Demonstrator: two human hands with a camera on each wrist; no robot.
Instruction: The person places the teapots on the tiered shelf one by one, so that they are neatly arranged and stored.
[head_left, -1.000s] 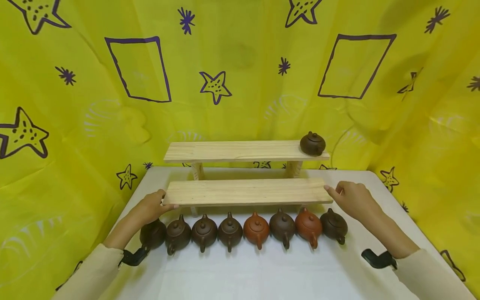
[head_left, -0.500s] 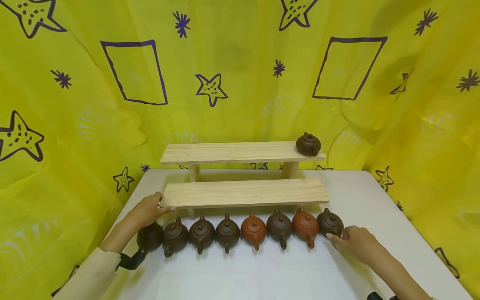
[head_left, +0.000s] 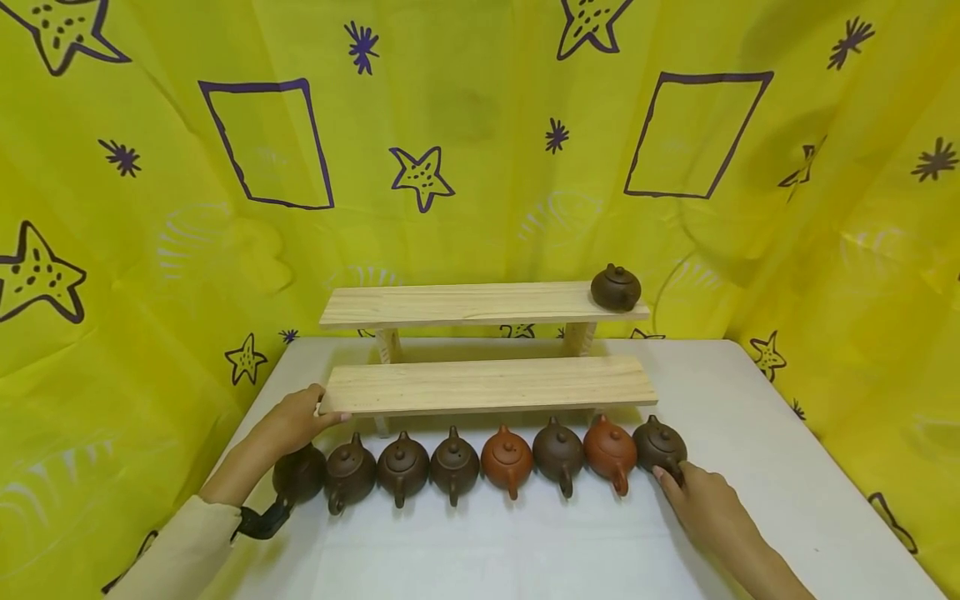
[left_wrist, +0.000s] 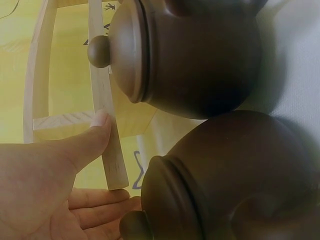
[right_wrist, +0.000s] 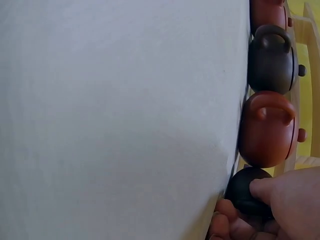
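Observation:
In the head view, a two-tier wooden shelf (head_left: 491,386) stands on the white table. My left hand (head_left: 288,423) holds the left end of its lower board, thumb on the edge and fingers beyond it, as the left wrist view shows. Right below that hand sits a dark brown teapot (head_left: 300,477), partly covered by it. At the row's right end, my right hand (head_left: 708,504) grips the handle of another dark teapot (head_left: 658,443), which rests on the table. In the right wrist view the thumb (right_wrist: 262,190) lies against this teapot and the fingers curl beneath.
Between those two teapots stand several others in a row, dark brown ones (head_left: 453,465) and two reddish ones (head_left: 507,457), handles toward me. One more dark teapot (head_left: 616,288) sits at the upper board's right end. A yellow patterned cloth (head_left: 480,125) encloses the table.
My right hand has left the lower board's right end, moved down toward me and taken hold of the rightmost teapot's handle. My left hand stays on the shelf.

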